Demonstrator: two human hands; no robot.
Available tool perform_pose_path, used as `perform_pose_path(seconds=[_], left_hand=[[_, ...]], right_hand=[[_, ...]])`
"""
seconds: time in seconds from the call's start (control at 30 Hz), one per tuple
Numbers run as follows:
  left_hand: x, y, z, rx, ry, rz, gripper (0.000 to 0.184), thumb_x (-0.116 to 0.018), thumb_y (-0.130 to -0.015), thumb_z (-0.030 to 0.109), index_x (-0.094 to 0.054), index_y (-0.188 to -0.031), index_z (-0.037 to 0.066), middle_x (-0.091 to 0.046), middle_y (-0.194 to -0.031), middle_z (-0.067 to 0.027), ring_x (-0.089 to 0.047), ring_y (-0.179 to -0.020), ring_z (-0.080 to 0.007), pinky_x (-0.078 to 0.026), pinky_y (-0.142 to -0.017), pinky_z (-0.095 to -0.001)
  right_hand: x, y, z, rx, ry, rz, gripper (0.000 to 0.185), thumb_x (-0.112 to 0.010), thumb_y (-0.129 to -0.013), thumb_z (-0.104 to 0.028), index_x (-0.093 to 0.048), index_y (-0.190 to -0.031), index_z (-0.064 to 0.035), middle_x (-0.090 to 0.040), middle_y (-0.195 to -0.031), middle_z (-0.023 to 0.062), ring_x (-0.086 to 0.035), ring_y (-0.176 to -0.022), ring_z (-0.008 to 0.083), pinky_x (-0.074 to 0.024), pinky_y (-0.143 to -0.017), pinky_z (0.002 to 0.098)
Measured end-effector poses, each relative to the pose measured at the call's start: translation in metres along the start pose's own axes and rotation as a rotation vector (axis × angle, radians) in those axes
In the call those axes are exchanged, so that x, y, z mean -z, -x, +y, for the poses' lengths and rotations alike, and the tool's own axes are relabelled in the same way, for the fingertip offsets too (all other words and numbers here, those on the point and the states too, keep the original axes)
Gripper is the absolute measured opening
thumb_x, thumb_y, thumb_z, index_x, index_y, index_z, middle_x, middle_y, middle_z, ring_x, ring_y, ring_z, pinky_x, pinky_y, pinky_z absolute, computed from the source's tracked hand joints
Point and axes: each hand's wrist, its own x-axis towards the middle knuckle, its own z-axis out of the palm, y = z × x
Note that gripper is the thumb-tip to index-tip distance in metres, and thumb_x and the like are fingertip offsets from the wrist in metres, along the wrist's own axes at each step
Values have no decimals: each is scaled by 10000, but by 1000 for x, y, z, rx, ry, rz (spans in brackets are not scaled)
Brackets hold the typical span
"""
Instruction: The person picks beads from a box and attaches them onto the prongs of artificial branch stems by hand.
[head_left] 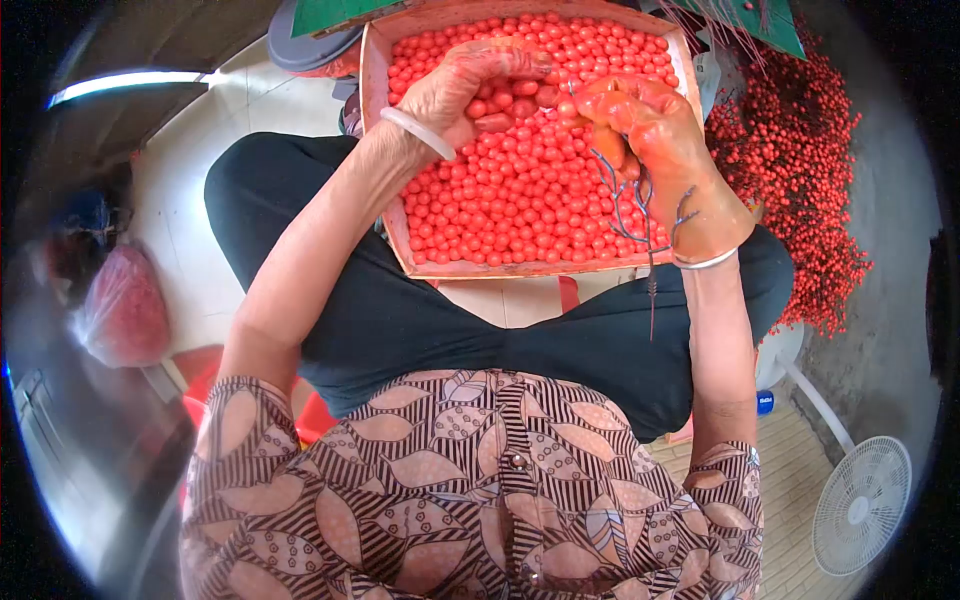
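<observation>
My left hand (462, 88), its fingers stained red and a pale bangle on the wrist, is curled around several red berry-like beads (512, 104). My right hand (672, 140) wears an orange-tinted rubber glove and is closed on a dark branched twig (646, 222), whose bare tips hang below the palm. Near the right fingertips, a red bead is at the twig's upper end; how it is attached is hidden. Both hands are above a shallow box (520, 270) of loose red beads (500, 205), fingertips close together.
The box is over my lap, between dark-trousered knees. On the right lies a big heap of finished-looking red berry sprays (795, 180). A white fan (860, 508) stands at the lower right. A clear bag of red stuff (128, 305) is on the left, near a red stool (205, 385).
</observation>
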Motion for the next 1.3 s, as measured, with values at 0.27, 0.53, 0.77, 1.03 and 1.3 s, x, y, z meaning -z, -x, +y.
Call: perform_pose_path(seconds=[0.27,0.53,0.77,1.03,1.3], left_hand=[[-6,8,7,-42,-42,-38,327,-544,-817,164,-529,-1089,-16,-609,-991,-95,-600,-862,-113,-486,-813,-238],[-13,10,8,-99,-111,-40,264,-568,-806,98,-542,-1052,7,-608,-997,-94,-600,-894,-133,-494,-794,-241],[-16,11,10,-150,-130,-140,198,-579,-800,86,-563,-988,27,-628,-910,-70,-605,-797,-88,-461,-576,-151],[-24,13,3,-194,-157,-52,155,-585,-793,77,-583,-944,44,-636,-872,-52,-604,-754,-66,-381,-461,-117],[-29,18,4,-199,-127,58,152,-585,-777,71,-585,-928,75,-624,-816,-12,-584,-671,-69,-475,-560,-177]], right_hand=[[-5,-1,4,40,29,6,218,-536,-817,-231,-579,-822,-17,-455,-507,-13,-320,-414,26,-229,-387,173],[-5,4,1,25,42,35,214,-528,-802,-209,-577,-791,-1,-424,-483,-25,-310,-413,28,-225,-405,181],[-5,6,0,45,32,39,210,-520,-799,-201,-578,-777,0,-417,-475,-25,-319,-414,31,-242,-411,178],[-9,3,5,100,-62,103,176,-528,-798,-175,-570,-752,-11,-423,-471,-24,-331,-418,30,-301,-454,156],[-6,4,-5,-34,38,-6,109,-568,-792,-117,-597,-791,-12,-529,-548,10,-439,-439,59,-308,-399,196]])
